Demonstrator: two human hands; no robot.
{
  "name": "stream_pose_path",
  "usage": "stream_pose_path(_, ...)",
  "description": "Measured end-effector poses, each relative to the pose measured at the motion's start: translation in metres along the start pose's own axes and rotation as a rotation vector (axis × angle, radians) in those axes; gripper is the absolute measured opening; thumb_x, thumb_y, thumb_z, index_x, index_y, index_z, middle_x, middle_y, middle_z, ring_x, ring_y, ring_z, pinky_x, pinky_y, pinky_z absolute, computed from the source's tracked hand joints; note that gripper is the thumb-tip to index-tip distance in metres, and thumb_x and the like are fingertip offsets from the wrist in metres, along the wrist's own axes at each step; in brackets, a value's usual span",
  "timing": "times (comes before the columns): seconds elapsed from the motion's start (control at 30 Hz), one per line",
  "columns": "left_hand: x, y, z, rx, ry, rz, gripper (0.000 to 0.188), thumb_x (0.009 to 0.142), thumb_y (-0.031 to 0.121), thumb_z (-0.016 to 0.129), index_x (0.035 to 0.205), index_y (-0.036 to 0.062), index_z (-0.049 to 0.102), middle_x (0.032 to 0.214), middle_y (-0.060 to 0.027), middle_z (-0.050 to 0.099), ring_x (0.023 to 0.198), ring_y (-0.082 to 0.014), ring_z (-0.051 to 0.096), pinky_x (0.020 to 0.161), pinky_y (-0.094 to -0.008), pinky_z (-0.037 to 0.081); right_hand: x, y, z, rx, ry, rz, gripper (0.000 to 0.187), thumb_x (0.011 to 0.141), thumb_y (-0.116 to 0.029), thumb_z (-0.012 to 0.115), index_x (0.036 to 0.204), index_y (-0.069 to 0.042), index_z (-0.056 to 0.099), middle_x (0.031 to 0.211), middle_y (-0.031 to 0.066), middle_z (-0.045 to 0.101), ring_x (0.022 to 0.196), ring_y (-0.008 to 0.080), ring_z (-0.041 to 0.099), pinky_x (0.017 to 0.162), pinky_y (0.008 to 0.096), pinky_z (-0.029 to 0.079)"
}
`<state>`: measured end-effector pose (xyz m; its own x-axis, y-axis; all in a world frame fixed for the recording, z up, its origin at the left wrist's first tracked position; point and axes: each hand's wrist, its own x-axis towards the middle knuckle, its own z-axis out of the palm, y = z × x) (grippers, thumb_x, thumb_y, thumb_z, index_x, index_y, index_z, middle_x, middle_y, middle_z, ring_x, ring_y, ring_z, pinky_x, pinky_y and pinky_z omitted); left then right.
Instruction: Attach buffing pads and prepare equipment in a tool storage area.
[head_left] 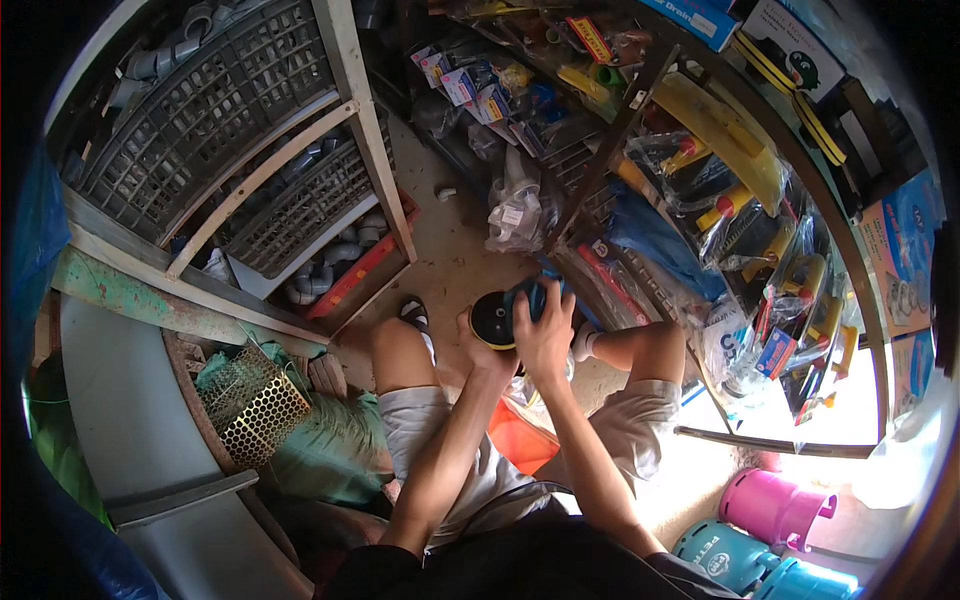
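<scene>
A round black disc with a thin yellow rim (490, 322) and a small hole at its middle is held between my thighs. My left hand (487, 352) grips it from below and the left, fingers curled round the edge. At the disc's right side my right hand (545, 325) closes over a dark blue-black thing (522, 297) that touches or overlaps the disc. The fingers cover most of it, so its kind cannot be told. Beneath my forearms lies an orange item (522, 440) with a clear plastic wrapping, partly hidden.
Crates of grey pipe fittings (215, 115) fill a rack at left. Packaged hand tools (770, 240) hang on shelving at right. A clear plastic bag (515, 210) lies ahead on the floor. Pink (770, 505) and teal (725, 550) gas cylinders stand at lower right; perforated yellow mesh (262, 425) sits left.
</scene>
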<state>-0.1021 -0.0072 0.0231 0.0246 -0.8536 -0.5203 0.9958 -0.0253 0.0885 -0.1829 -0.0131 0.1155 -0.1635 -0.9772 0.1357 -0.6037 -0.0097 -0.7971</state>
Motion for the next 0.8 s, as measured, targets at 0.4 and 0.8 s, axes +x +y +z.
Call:
stream_pose_path(0.4, -0.017, 0.016, 0.018, 0.129, -0.156, 0.081, 0.063, 0.106, 0.054, 0.038, 0.125, 0.0051, 0.073, 0.122, -0.0122, 0.077, 0.118, -0.0253, 0.071, 0.106, -0.0408, 0.055, -0.019, -0.01, -0.03, 0.032, 0.022, -0.207, 0.028, 0.092, -0.015, 0.072, 0.119, -0.008, 0.069, 0.118, 0.0255, 0.062, 0.096, 0.0501, 0.069, 0.081, 0.0551, 0.058)
stream_pose_path(0.8, -0.014, 0.017, 0.02, 1.176, 0.003, 0.569, 0.045, 0.113, 0.034, 0.049, 0.12, -0.0044, 0.072, 0.106, -0.014, 0.076, 0.1, -0.0205, 0.072, 0.092, -0.0348, 0.054, 0.013, 0.028, -0.045, -0.007, -0.184, -0.233, 0.026, 0.088, -0.013, 0.072, 0.113, -0.01, 0.079, 0.106, 0.0189, 0.074, 0.099, 0.0412, 0.073, 0.088, 0.0452, 0.058)
